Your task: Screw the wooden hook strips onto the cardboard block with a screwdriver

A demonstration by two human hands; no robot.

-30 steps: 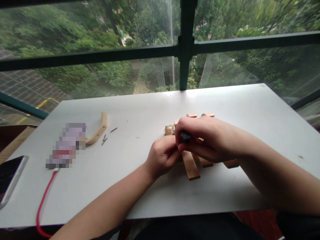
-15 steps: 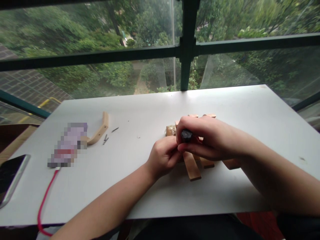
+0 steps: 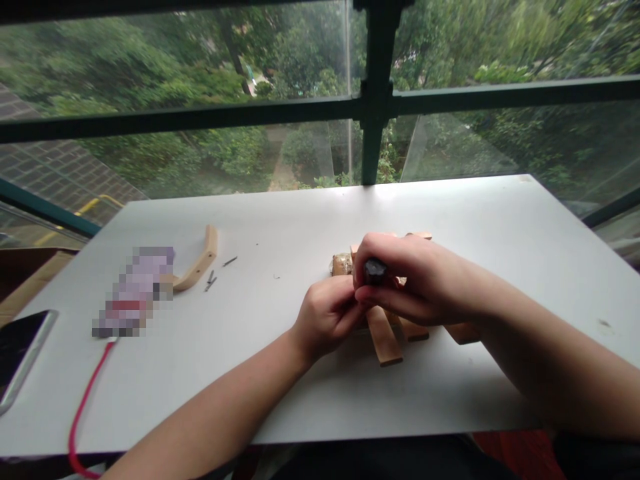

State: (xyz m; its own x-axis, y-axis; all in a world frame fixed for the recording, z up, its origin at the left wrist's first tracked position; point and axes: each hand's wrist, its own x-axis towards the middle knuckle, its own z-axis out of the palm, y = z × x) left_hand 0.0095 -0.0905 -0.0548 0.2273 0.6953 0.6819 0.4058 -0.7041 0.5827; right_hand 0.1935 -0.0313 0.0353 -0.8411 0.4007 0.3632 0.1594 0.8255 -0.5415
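Note:
My right hand (image 3: 415,280) is closed around a tool with a black end (image 3: 375,270), probably a screwdriver handle, held over a set of wooden slats (image 3: 384,337) lying on the white table (image 3: 280,393). My left hand (image 3: 327,313) is curled shut just left of it, its fingertips pinched against the slats under the tool; what they pinch is hidden. A brown cylindrical piece (image 3: 341,264) peeks out behind my hands.
A curved wooden piece (image 3: 200,260) and a few small screws (image 3: 213,277) lie at the left. A blurred package (image 3: 135,290), a red cable (image 3: 85,407) and a phone (image 3: 23,353) sit nearer the left edge. A window frame (image 3: 373,100) stands behind the table.
Hands and slats stay in place; only the view has shifted slightly downward.

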